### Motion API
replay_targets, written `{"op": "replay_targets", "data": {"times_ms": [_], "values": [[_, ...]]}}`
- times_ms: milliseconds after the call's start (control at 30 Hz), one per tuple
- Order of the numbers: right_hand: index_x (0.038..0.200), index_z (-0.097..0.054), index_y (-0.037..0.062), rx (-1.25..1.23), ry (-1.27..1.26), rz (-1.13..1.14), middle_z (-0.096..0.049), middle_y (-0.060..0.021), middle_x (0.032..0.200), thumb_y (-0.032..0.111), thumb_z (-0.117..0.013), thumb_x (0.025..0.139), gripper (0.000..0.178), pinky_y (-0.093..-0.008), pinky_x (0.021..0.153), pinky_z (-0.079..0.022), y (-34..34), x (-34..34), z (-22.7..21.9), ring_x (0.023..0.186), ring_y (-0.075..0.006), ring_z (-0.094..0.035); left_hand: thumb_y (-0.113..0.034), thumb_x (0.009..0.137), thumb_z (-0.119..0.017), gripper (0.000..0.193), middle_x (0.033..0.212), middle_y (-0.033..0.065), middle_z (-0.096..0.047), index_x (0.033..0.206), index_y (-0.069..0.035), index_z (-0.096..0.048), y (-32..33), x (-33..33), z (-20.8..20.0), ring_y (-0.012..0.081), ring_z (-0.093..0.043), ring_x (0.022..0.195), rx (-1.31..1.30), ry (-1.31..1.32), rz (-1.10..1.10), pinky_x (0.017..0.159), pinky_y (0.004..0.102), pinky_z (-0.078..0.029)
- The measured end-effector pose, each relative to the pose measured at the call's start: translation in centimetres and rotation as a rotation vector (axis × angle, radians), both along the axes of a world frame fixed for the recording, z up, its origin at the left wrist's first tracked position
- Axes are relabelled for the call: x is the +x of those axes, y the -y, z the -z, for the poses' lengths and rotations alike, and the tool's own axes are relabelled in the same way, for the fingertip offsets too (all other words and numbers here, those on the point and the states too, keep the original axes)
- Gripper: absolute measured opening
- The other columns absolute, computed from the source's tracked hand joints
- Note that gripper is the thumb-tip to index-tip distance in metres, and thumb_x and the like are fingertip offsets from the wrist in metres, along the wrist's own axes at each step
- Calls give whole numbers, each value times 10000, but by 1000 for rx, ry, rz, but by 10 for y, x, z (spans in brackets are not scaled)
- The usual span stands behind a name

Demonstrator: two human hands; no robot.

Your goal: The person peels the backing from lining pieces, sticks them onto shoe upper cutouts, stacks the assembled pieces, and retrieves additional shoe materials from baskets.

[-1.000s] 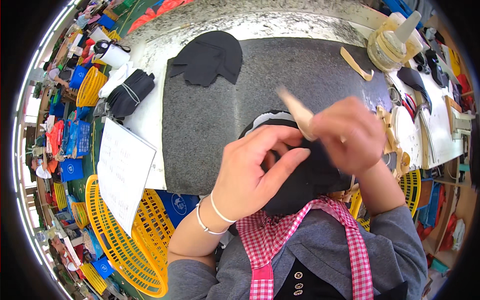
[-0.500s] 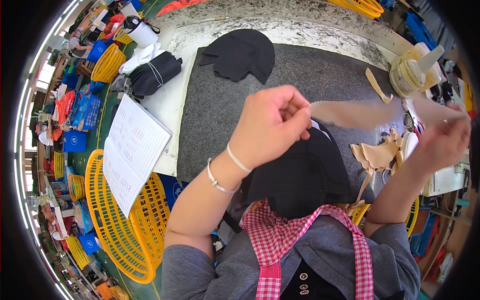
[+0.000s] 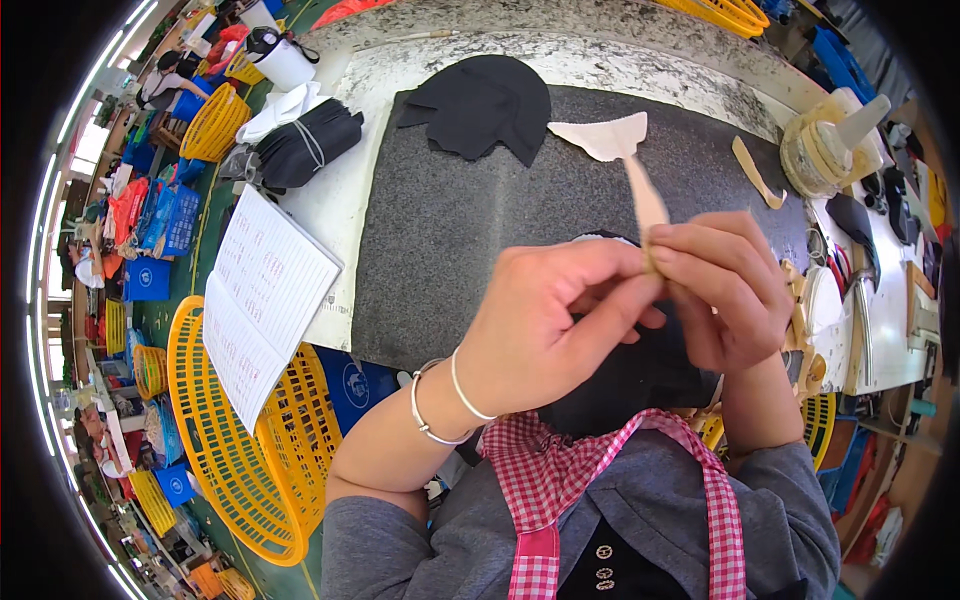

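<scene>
My left hand (image 3: 565, 320) and my right hand (image 3: 730, 285) meet over the front of the dark grey mat (image 3: 440, 250). Between them they pinch a tan strip (image 3: 645, 195), whose narrow upper end sticks up past the fingertips; its lower part is hidden by the fingers. Just beyond that tip, a cream piece (image 3: 605, 138) with a curved edge lies flat on the mat. To its left rests a stack of black cut pieces (image 3: 480, 105). Beneath my hands is another black piece (image 3: 620, 385), largely covered.
A glue bottle (image 3: 815, 150) stands at the mat's far right corner, beside a small tan offcut (image 3: 758, 172). At left lie an open notebook (image 3: 265, 290), a tied black bundle (image 3: 310, 145) and a yellow basket (image 3: 240, 470). Tan pieces (image 3: 800, 320) sit behind my right hand.
My right hand has come in from the far right to meet the left. The wide tan material stretched between them is gone from there; a cream piece now lies on the mat.
</scene>
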State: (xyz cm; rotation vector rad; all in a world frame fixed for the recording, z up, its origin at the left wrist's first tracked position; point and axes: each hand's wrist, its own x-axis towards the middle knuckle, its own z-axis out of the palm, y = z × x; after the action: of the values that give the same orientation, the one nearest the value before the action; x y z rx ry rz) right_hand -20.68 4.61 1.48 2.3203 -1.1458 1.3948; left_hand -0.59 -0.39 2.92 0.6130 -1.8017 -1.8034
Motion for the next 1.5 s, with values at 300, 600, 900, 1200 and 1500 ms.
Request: {"op": "replay_targets", "data": {"times_ms": [300,600,900,1200,1500], "values": [[916,-652,1,287,-30,-22,-704,-112,932,-40,-757,671,270,-347,648,-578,-12,6,-6,749,-264,-693,80,882,-601,183,892,118,-688,1052,31,-646,-2,4,14,204,-729,778,-664,172,-74,664,285,-592],[955,-625,-34,213,-10,-26,-676,-155,950,-62,-724,667,306,-359,653,-586,-15,11,6,761,-288,-690,68,788,-667,279,940,138,-649,1053,-1,-616,-9,7,15,315,-683,812,-935,311,-110,696,387,-567],[958,-615,6,432,185,-203,-656,-103,984,-64,-707,777,215,-348,787,-515,-17,8,-1,911,-263,-636,-193,690,-910,380,932,102,-644,899,-41,-631,10,8,20,192,-642,789,-685,68,-71,665,277,-514],[1029,-509,43,731,904,-447,-638,-184,1086,106,-530,979,83,-406,934,-486,-19,15,24,1060,-310,-621,12,838,-728,206,978,127,-674,961,-24,-567,6,17,29,128,-666,786,-136,-163,-66,652,243,-549],[1084,-468,84,1056,1559,-1312,-677,-192,1110,329,-469,1046,248,-416,909,-560,-10,-70,39,1150,-287,-648,42,857,-603,470,1013,201,-699,1289,61,-420,31,51,8,184,-731,782,525,38,268,668,255,-600]]}}
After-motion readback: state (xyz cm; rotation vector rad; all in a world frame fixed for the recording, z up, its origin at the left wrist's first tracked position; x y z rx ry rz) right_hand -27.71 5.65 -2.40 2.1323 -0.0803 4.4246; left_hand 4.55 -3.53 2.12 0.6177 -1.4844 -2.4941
